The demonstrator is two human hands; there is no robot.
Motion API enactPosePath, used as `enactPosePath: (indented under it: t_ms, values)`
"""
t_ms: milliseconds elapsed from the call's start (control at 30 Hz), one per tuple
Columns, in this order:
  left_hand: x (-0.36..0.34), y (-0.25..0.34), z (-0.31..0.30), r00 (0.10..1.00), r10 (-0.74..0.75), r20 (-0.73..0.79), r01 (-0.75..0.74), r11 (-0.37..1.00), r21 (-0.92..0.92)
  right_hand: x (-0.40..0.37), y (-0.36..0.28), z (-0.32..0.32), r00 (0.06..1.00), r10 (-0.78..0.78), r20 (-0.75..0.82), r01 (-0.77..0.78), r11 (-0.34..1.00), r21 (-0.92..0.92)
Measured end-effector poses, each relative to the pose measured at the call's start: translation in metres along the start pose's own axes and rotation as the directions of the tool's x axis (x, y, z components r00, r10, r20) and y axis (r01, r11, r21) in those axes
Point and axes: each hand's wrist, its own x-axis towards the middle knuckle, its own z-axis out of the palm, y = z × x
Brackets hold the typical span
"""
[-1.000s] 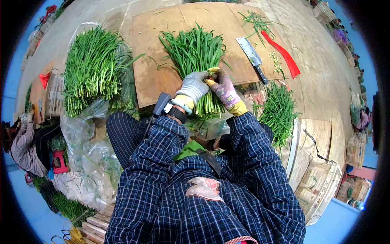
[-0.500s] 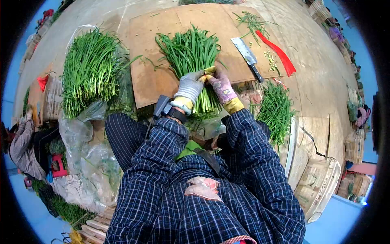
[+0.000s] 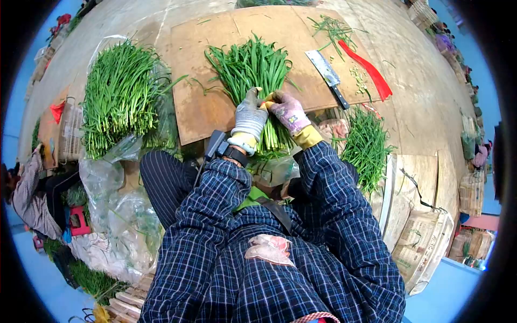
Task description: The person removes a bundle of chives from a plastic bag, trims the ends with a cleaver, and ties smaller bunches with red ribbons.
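Note:
A bunch of garlic chives (image 3: 250, 67) lies on the brown board (image 3: 196, 32), leaves pointing away from me and pale cut stems towards my lap. My left hand (image 3: 250, 116), in a grey-and-yellow glove, is closed over the bunch's left side. Across from it, my right hand (image 3: 289, 114), in a pink flowered glove with a yellow cuff, has its fingers pinched together at the middle. A bit of red strip (image 3: 264, 104) shows between the fingertips, mostly hidden by the gloves.
A cleaver (image 3: 326, 72) lies right of the bunch, beside loose red strips (image 3: 369, 70) and chive scraps (image 3: 358, 78). A big chive pile (image 3: 121, 91) stands at left, loose chives (image 3: 366, 148) at right. A plastic crate (image 3: 420, 242) sits lower right; another person (image 3: 35, 188) is far left.
My left hand has turned and its fingers now point more forward. My right hand has shifted slightly left and towards me. The bunch has barely moved.

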Motion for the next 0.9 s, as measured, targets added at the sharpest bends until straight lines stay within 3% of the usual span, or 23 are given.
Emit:
enactPosePath:
  t_ms: [100,167,200,233,300,333,367,467,533,567,633,667,767,900]
  values:
    - [-0.001,0.004,-0.003,1.000,-0.020,0.019,0.020,1.000,-0.001,-0.007,-0.020,-0.003,0.998,0.025,-0.055,-0.028,0.998,-0.065]
    - [-0.001,0.007,-0.006,0.997,0.076,0.001,-0.076,0.996,0.055,-0.010,-0.029,-0.006,0.993,-0.026,-0.118,-0.016,0.938,-0.347]
    - [0.001,0.010,-0.010,0.995,0.095,-0.020,-0.092,0.989,0.119,-0.011,-0.020,-0.003,0.972,-0.137,-0.190,0.065,0.937,-0.343]
    - [0.003,0.006,-0.009,0.990,0.135,-0.046,-0.125,0.978,0.168,-0.012,-0.016,-0.003,0.975,-0.128,-0.184,0.058,0.937,-0.343]
    - [0.003,0.000,-0.012,0.996,0.089,-0.012,-0.087,0.988,0.130,-0.017,-0.011,-0.001,0.959,-0.110,-0.260,0.032,0.958,-0.285]
    - [0.006,-0.008,-0.010,0.999,0.021,-0.049,-0.019,0.999,0.036,-0.019,-0.010,-0.002,0.950,-0.121,-0.289,0.032,0.955,-0.294]
    - [0.009,-0.011,-0.012,0.995,-0.027,-0.094,0.034,0.997,0.066,-0.019,-0.011,-0.007,0.956,-0.047,-0.288,-0.041,0.956,-0.292]
    - [0.009,-0.017,-0.012,0.998,-0.068,0.000,0.068,0.997,-0.043,-0.011,0.007,-0.013,0.985,0.038,-0.166,-0.062,0.988,-0.144]
    - [0.007,-0.007,-0.012,0.995,-0.092,0.040,0.094,0.995,-0.044,-0.005,-0.005,-0.016,0.995,-0.054,-0.085,0.061,0.995,0.080]
    - [0.008,-0.007,-0.011,0.995,-0.090,0.038,0.092,0.995,-0.045,-0.003,-0.016,-0.019,0.995,-0.057,-0.086,0.064,0.995,0.079]
    - [0.009,-0.012,-0.008,0.993,-0.112,0.047,0.114,0.992,-0.054,-0.001,-0.035,-0.022,0.998,-0.055,0.027,0.060,0.941,-0.333]
    - [0.009,-0.012,-0.007,0.995,-0.098,0.014,0.099,0.990,-0.100,0.002,-0.032,-0.021,0.992,-0.055,0.115,0.098,0.904,-0.416]
    - [0.008,-0.015,-0.007,0.991,-0.125,0.043,0.127,0.991,-0.038,0.008,-0.024,-0.015,0.969,-0.151,0.195,0.233,0.819,-0.524]
    - [0.005,-0.010,-0.011,0.999,-0.018,-0.029,0.016,0.996,-0.083,0.005,-0.023,-0.010,0.932,-0.323,0.161,0.352,0.710,-0.610]
